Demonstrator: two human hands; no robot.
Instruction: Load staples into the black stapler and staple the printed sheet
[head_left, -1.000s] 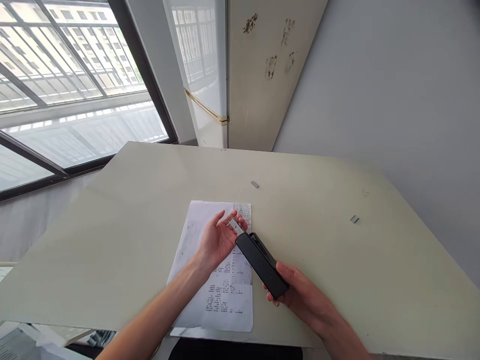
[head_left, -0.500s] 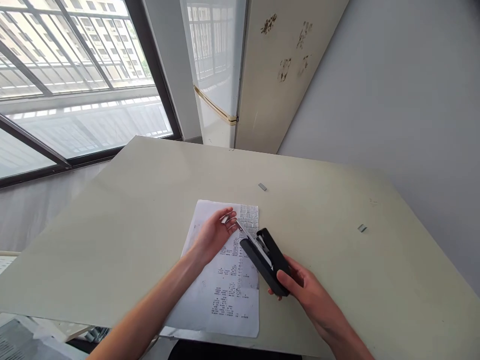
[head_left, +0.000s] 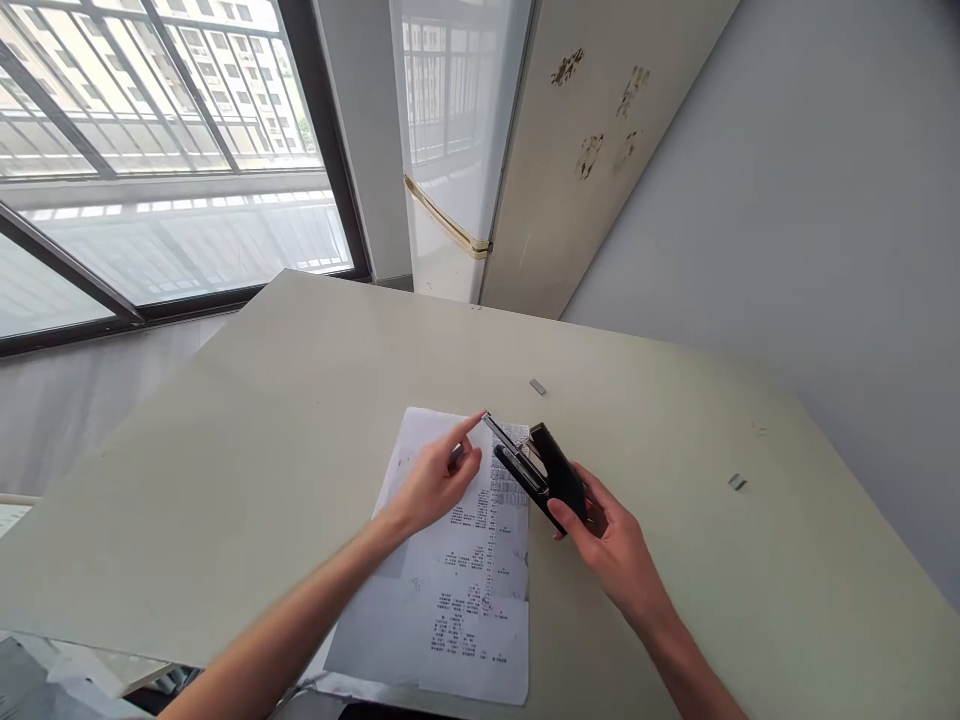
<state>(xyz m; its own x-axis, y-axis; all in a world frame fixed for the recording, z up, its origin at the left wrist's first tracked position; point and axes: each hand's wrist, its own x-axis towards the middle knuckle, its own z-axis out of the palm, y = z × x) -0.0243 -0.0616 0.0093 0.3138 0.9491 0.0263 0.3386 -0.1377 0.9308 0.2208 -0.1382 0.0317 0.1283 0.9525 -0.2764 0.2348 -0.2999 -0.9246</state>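
A black stapler (head_left: 559,475) is gripped in my right hand (head_left: 607,525), its jaws spread and its metal magazine pulled out toward the upper left. My left hand (head_left: 439,478) has its index fingertip at the tip of the metal magazine (head_left: 510,435). The other fingers of that hand are curled round a small grey piece, probably a staple strip (head_left: 455,455). Printed paper sheets (head_left: 472,640) lie on the table beneath both hands.
One staple strip (head_left: 538,386) lies on the table (head_left: 225,480) beyond the sheets; small staple pieces (head_left: 737,482) lie to the right. A fridge (head_left: 457,150) stands behind, a wall (head_left: 825,200) at right.
My left index finger has stretched out to touch the magazine's tip while the other fingers curled in. The stapler has moved slightly up and turned. The view has shifted a little.
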